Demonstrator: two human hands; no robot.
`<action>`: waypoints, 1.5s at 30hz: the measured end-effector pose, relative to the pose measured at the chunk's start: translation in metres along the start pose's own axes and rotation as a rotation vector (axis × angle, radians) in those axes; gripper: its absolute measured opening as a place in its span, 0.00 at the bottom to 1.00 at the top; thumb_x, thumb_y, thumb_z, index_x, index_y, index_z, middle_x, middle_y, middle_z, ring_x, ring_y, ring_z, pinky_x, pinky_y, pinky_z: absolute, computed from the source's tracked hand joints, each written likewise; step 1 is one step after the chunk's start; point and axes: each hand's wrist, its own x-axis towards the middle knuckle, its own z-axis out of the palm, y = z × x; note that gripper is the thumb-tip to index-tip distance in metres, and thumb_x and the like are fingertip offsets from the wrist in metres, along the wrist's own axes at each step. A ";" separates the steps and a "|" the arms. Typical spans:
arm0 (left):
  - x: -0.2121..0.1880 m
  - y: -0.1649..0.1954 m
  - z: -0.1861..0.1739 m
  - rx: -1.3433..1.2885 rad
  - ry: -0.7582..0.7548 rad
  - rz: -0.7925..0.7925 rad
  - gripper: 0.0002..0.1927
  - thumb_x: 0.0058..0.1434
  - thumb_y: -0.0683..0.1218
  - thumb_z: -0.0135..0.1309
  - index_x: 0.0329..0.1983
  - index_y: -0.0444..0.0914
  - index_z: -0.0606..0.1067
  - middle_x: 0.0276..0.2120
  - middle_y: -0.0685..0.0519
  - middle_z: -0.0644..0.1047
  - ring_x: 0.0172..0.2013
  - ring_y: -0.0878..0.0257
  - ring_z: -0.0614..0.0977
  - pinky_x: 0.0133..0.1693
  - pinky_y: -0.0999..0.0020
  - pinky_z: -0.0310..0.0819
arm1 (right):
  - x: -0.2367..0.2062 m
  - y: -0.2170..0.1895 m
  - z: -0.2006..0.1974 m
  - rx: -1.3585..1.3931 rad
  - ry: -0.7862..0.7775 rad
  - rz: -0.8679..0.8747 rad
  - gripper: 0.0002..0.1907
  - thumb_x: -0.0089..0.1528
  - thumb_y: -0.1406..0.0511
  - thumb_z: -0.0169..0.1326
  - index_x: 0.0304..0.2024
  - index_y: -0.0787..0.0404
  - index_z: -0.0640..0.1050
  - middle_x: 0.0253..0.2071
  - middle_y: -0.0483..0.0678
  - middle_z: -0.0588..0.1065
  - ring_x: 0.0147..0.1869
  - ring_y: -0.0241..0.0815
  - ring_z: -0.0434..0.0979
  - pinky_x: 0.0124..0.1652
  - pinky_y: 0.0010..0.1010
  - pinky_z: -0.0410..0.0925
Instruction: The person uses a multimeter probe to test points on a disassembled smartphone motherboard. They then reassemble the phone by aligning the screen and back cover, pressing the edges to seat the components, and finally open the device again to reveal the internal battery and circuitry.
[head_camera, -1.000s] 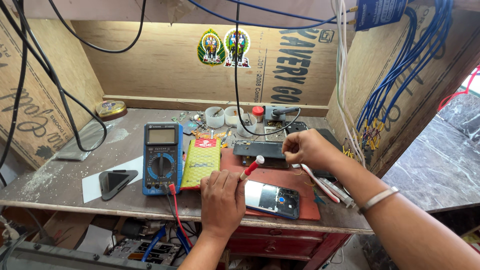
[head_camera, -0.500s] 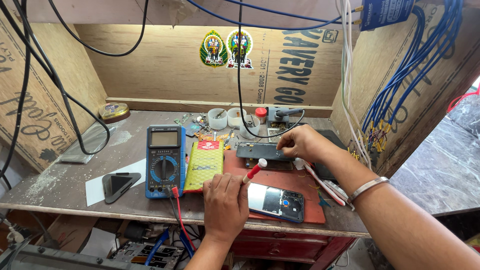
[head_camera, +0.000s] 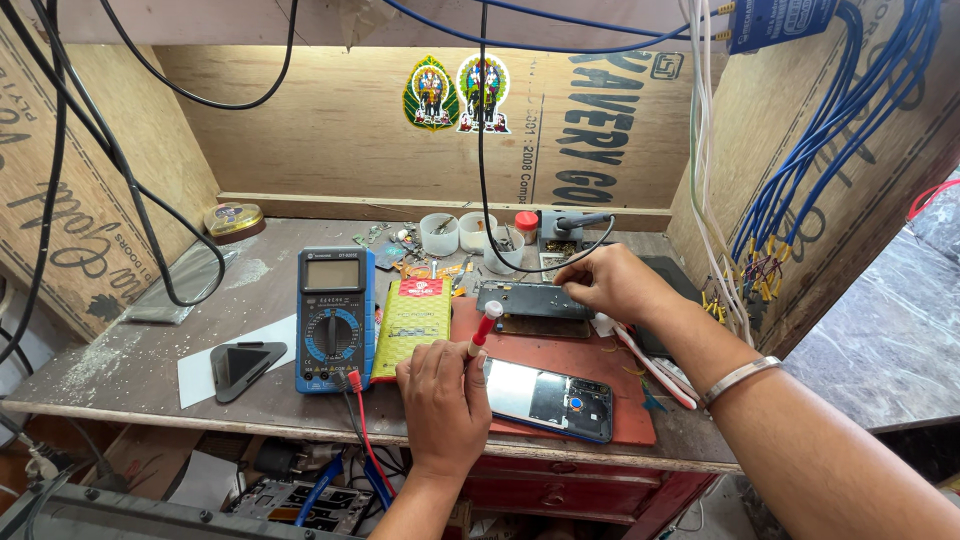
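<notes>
Change: right hand (head_camera: 612, 283) has moved from the mat's right side up to the dark phone frame (head_camera: 534, 300) at the red mat's (head_camera: 590, 362) far edge – fingers now pinching its right end.
Left hand: (head_camera: 441, 405) closed around a red-and-white screwdriver (head_camera: 481, 332), near the mat's front-left corner, beside the opened phone (head_camera: 550, 398).
Packages: yellow packet (head_camera: 413, 315) with red top, between blue multimeter (head_camera: 334, 317) and mat.
Signs: 2 leaf-shaped stickers (head_camera: 457, 93) – green and white, on the plywood back wall.

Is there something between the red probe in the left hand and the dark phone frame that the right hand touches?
Nothing visible stands between them. The red probe in the left hand points up toward the dark phone frame, with only bare red mat between. The right hand rests on the frame's right end.
</notes>
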 end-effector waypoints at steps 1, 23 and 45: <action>0.000 0.000 0.000 0.004 -0.006 -0.003 0.09 0.70 0.50 0.48 0.39 0.41 0.73 0.33 0.53 0.75 0.39 0.54 0.75 0.47 0.56 0.62 | 0.000 0.000 0.000 0.007 0.002 -0.006 0.13 0.55 0.66 0.61 0.42 0.59 0.86 0.36 0.52 0.84 0.38 0.41 0.87 0.43 0.31 0.76; -0.006 0.011 -0.005 0.043 -0.104 0.275 0.14 0.61 0.53 0.58 0.51 0.50 0.81 0.32 0.59 0.74 0.39 0.59 0.74 0.45 0.57 0.62 | -0.110 0.011 0.031 0.768 -0.275 -0.163 0.33 0.61 0.69 0.63 0.69 0.59 0.69 0.43 0.47 0.79 0.47 0.35 0.80 0.48 0.28 0.73; -0.003 0.041 -0.004 -0.090 -0.400 0.368 0.28 0.54 0.53 0.63 0.56 0.41 0.72 0.51 0.49 0.79 0.58 0.48 0.76 0.68 0.43 0.49 | -0.168 0.078 0.087 1.124 0.768 0.129 0.15 0.73 0.57 0.44 0.41 0.61 0.70 0.23 0.46 0.68 0.24 0.36 0.69 0.26 0.26 0.65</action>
